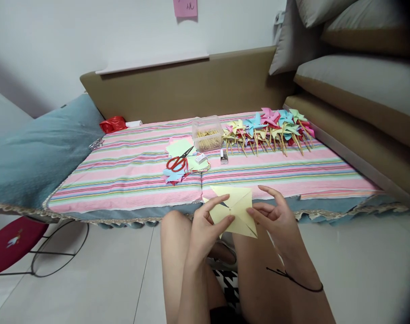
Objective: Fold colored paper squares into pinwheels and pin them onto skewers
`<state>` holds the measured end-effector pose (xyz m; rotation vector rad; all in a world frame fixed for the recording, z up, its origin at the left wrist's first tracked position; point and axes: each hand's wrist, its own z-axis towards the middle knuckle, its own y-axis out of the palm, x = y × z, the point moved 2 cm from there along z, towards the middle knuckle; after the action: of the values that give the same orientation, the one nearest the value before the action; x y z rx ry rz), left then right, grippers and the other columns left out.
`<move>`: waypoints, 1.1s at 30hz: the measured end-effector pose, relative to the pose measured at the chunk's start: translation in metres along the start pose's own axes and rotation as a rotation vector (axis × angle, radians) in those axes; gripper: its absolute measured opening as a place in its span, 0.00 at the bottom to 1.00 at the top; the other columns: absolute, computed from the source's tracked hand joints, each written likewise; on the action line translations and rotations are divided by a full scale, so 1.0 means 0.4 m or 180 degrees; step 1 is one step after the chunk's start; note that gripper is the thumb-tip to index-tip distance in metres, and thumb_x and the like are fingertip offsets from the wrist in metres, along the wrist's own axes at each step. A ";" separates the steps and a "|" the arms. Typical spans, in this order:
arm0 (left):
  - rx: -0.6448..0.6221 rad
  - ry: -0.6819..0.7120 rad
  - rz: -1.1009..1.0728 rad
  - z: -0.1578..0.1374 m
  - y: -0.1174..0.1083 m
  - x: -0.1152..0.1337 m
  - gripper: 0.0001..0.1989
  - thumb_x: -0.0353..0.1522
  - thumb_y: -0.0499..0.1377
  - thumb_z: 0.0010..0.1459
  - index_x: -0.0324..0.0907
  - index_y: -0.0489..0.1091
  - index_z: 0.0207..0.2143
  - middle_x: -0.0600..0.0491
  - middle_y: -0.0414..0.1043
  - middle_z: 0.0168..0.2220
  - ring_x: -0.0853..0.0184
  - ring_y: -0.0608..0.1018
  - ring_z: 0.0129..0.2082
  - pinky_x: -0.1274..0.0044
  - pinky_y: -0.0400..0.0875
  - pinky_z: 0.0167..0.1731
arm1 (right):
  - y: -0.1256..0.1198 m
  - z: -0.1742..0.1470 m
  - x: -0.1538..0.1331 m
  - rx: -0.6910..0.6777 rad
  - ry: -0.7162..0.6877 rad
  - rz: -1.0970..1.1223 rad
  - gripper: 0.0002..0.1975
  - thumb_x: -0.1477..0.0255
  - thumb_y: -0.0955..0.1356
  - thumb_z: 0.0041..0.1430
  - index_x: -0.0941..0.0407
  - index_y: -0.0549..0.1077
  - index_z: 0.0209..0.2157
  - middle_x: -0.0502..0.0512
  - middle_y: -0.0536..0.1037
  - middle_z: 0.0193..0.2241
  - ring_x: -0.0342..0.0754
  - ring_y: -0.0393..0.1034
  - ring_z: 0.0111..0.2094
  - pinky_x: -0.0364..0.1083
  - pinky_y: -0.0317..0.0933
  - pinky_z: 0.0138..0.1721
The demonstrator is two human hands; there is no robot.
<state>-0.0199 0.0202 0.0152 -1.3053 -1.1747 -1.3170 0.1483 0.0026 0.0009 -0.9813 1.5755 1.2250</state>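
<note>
The left hand (205, 227) grips the cut yellow paper (240, 217) between its fingers at nine o'clock; the right hand (275, 220) pinches the three o'clock edge, above the knees (173, 236). Beyond, the clear box (209, 120) of sticks (207, 134) stands at eleven, pinwheels (282, 131) at one.

Your view shows even, moderately bright light, a soft shadow beneath the pink note (185, 8), wide-angle stretching toward the edges, and blurred darkening at far right.

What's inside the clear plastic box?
The clear plastic box holds a heap of thin tan sticks; they cover its bottom, so anything beneath them can't be seen.
</note>
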 end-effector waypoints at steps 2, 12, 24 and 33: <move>0.0064 -0.0095 -0.0007 0.001 -0.006 -0.004 0.20 0.30 0.65 0.48 0.45 0.73 0.46 0.51 0.74 0.47 0.63 0.76 0.44 0.76 0.71 0.40 | -0.002 0.001 0.002 -0.0125 -0.0113 -0.0130 0.34 0.65 0.73 0.50 0.48 0.58 0.57 0.53 0.81 0.32 0.49 0.75 0.31 0.47 0.68 0.34; 0.0054 0.0257 0.0233 0.007 -0.025 -0.008 0.17 0.29 0.64 0.49 0.45 0.74 0.44 0.52 0.75 0.47 0.64 0.73 0.49 0.76 0.67 0.46 | -0.001 0.002 0.013 -0.0724 -0.0446 -0.0593 0.05 0.66 0.71 0.53 0.49 0.81 0.31 0.54 0.78 0.35 0.51 0.73 0.40 0.49 0.66 0.41; -0.0050 0.0352 0.0110 0.006 -0.025 -0.009 0.10 0.29 0.63 0.52 0.45 0.77 0.38 0.53 0.78 0.41 0.66 0.76 0.43 0.77 0.67 0.44 | 0.008 0.004 0.008 -0.0537 -0.0105 -0.0539 0.07 0.64 0.73 0.49 0.52 0.80 0.25 0.52 0.78 0.26 0.47 0.71 0.33 0.47 0.65 0.39; -0.0024 -0.0024 -0.0476 0.008 -0.001 -0.027 0.25 0.31 0.64 0.51 0.48 0.66 0.52 0.52 0.77 0.39 0.65 0.78 0.36 0.76 0.71 0.34 | 0.038 0.004 0.031 -0.0032 -0.0042 0.0112 0.09 0.67 0.76 0.44 0.54 0.75 0.24 0.49 0.73 0.25 0.43 0.68 0.28 0.43 0.64 0.31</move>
<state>-0.0196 0.0234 0.0044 -1.2485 -1.2943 -1.4255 0.1305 0.0066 -0.0068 -0.9537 1.5839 1.2622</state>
